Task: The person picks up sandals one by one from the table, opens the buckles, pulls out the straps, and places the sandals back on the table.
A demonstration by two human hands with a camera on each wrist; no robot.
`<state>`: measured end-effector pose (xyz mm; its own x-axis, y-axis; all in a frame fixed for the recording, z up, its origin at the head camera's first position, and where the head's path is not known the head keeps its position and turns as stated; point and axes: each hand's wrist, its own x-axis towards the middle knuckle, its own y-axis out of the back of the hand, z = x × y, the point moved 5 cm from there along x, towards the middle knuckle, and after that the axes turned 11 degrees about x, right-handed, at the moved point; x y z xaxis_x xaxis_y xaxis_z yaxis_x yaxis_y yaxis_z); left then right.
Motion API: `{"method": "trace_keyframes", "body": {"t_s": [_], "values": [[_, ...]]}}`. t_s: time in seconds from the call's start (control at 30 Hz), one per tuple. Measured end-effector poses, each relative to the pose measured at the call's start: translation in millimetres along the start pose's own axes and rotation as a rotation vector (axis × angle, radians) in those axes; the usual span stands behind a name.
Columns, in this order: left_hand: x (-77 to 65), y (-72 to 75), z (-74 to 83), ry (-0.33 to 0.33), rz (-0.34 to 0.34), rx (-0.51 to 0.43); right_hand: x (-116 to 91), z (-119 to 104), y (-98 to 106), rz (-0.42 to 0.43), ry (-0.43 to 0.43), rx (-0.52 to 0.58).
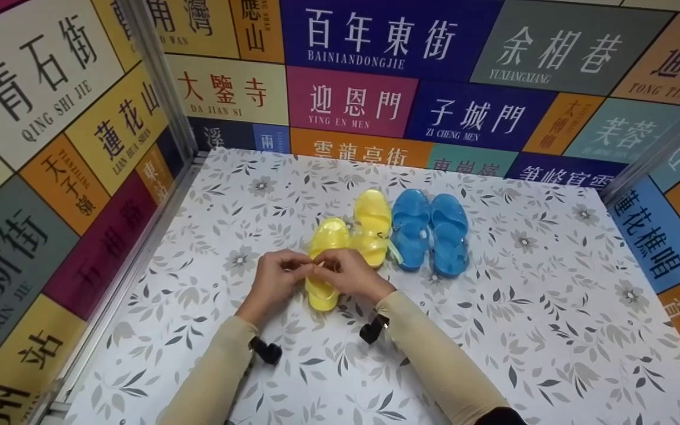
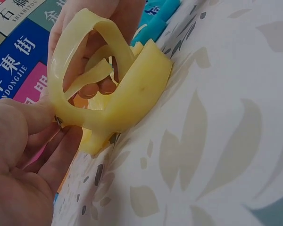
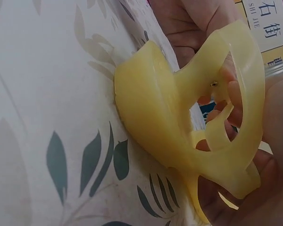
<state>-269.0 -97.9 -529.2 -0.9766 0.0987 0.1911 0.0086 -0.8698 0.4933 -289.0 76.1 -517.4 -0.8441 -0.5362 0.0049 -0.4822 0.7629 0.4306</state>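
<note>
A yellow sandal [image 1: 323, 295] lies on the patterned tabletop, toe pointing away, with both hands at its ankle strap. My left hand [image 1: 278, 277] pinches the strap by its small metal buckle [image 2: 58, 122], seen in the left wrist view. From the other side, my right hand [image 1: 355, 274] holds the strap with curled fingers. A strap end [image 3: 220, 132] runs inside the strap loop near the fingertips in the right wrist view. The fingers partly hide where the strap pieces meet. The second yellow sandal [image 1: 372, 211] lies just beyond my right hand, its loose strap [image 1: 396, 252] sticking out rightward.
Two blue sandals [image 1: 412, 206] lie side by side, right of the yellow pair. Printed sign panels [image 1: 352, 100] stand at the back and sides of the white leaf-patterned table [image 1: 552, 330]. A metal frame post [image 1: 169, 77] rises at the back left corner.
</note>
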Motion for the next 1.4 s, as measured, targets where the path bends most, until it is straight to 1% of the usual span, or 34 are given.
{"method": "trace_keyframes", "body": {"t_s": [0.13, 0.33, 0.57, 0.73, 0.87, 0.97, 1.17, 1.4], "values": [[-0.1, 0.2, 0.2, -0.001, -0.005, 0.004, 0.8, 0.3, -0.4, -0.009, 0.014, -0.015], [0.1, 0.5, -2.5, -0.002, 0.004, -0.001, -0.1, 1.0, 1.4, 0.008, 0.038, -0.024], [0.0, 2.7, -3.3, 0.028, 0.013, -0.008, -2.3, 0.9, 5.9, 0.021, 0.036, -0.011], [-0.9, 3.9, -4.2, 0.015, 0.028, -0.022, -3.9, 1.5, 7.9, 0.008, 0.054, -0.036], [-2.2, 4.8, -5.3, 0.019, 0.043, -0.032, -5.2, 2.2, 8.7, -0.002, 0.042, -0.032], [-2.1, 4.6, -4.9, 0.022, 0.040, -0.032, -5.2, 1.1, 7.9, -0.012, 0.043, -0.041], [-1.3, 3.8, -4.7, 0.020, 0.032, -0.029, -4.2, -2.7, 5.0, -0.028, 0.070, -0.100], [-1.2, 2.8, -2.6, -0.005, 0.022, -0.032, -3.7, -7.7, 1.1, -0.022, 0.069, -0.101]]}}
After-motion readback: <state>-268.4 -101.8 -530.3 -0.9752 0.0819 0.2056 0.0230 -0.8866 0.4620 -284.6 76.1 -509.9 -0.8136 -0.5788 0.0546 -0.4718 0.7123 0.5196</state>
